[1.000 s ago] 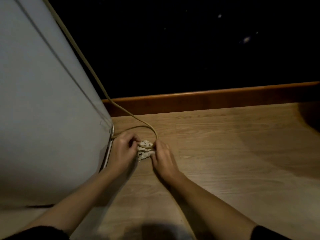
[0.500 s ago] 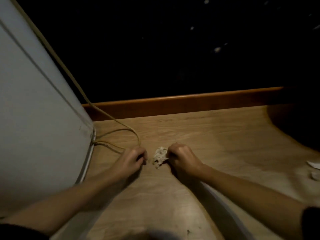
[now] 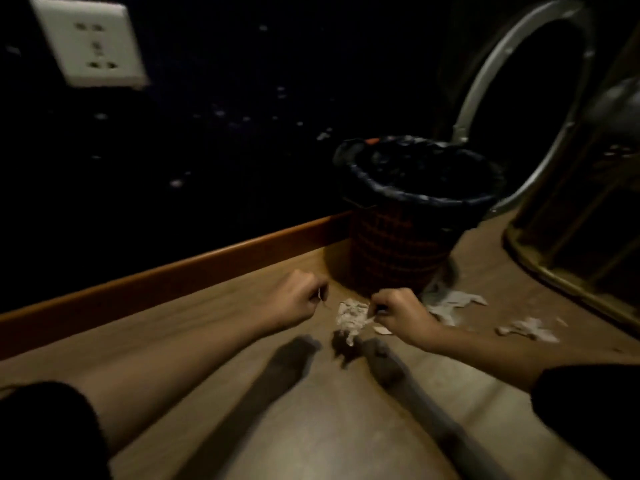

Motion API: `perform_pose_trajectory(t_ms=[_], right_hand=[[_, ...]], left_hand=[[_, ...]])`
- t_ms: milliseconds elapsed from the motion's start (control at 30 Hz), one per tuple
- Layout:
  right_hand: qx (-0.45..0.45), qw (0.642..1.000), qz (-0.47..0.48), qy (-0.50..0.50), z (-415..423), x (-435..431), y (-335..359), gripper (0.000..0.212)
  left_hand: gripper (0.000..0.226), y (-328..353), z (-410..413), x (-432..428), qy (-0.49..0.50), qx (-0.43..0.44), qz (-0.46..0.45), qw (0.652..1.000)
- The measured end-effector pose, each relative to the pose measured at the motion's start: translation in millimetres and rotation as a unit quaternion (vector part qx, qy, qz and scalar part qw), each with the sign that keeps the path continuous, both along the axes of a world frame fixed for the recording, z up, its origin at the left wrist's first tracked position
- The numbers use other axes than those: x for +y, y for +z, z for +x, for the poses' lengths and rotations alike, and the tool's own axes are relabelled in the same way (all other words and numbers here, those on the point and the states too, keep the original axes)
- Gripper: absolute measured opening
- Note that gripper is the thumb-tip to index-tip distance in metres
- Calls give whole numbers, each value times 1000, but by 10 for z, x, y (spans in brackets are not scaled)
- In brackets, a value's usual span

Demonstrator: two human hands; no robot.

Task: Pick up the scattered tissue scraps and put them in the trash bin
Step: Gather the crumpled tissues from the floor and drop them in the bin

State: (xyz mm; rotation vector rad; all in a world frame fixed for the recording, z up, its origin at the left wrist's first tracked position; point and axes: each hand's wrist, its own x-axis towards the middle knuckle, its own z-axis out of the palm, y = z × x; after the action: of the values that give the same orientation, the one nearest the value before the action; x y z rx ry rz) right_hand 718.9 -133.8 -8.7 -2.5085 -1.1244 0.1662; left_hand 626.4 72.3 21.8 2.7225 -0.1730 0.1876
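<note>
The person's right hand (image 3: pixel 401 315) is closed, its fingertips pinched on one edge of a crumpled tissue wad (image 3: pixel 351 318). The wad hangs from that grip on the hand's inner side, between the two hands and clear of the floor (image 3: pixel 311 427); its dark shadow falls on the floor just below it.

The left hand (image 3: pixel 298 297) is curled into a loose fist, well apart from the wad. A thin pale sliver shows at its fingertips; what it is cannot be told from here.

The trash bin (image 3: pixel 408 244) stands on the floor just beyond both hands, against the wooden baseboard (image 3: pixel 166 278). It is an orange mesh basket lined with a black bag (image 3: pixel 426 188), the bag's edge folded over the rim. The held wad is in front of the bin, below its rim, not over the opening.

More tissue scraps lie on the floor to the right of the right hand: one piece (image 3: pixel 450 303) near the bin's base, another (image 3: pixel 528 329) farther right. A small pale fragment (image 3: pixel 382 330) shows just under the right hand.

A white wall socket (image 3: pixel 91 43) is on the dark wall at upper left. A curved metal tube (image 3: pixel 491 67) rises behind the bin.
</note>
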Motion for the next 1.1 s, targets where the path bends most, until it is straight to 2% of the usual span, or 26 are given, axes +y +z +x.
perform_pose_trajectory(t_ms=[133,233,333,433,500,567,667,733,833,1000,1100], right_hand=[[30,983,30,-176,549,-958,-444,16],[45,958,75,-273,868,-1287,-713,17],[49,947,80,-306,1076,-1273,-948,20],[98,949,12,-300,1053,-1058,-1202,52],[84,954,-10,-287,961,-926,-1304,60],[27,962,8,-272,850,-878,-1391,58],[-29,968,68,-240,616,-882,-1511,39],[-43,971,79,-220,529,-912,-1550,34],[-32,972,82,-220,552,-972,-1482,32],[-29,940,124,-317,732,-1354,-1185,28],[-61,910,101,-397,781,-1765,-1078,24]], left_hand=[[20,-466,547,-732,39,34,-61,997],[30,-892,778,-1116,57,98,-69,991],[31,-1259,882,-1300,60,117,-73,989],[22,-1509,898,-1373,51,84,-50,994],[33,-1576,869,-1392,63,81,-40,994],[39,-1604,825,-1381,70,74,-49,994],[18,-1621,719,-1374,73,57,-81,992],[9,-1617,696,-1384,87,52,-113,988],[12,-1598,789,-1377,123,68,-152,978],[11,-1423,1083,-1409,163,13,-196,967],[10,-1297,1231,-1534,151,-28,-206,966]])
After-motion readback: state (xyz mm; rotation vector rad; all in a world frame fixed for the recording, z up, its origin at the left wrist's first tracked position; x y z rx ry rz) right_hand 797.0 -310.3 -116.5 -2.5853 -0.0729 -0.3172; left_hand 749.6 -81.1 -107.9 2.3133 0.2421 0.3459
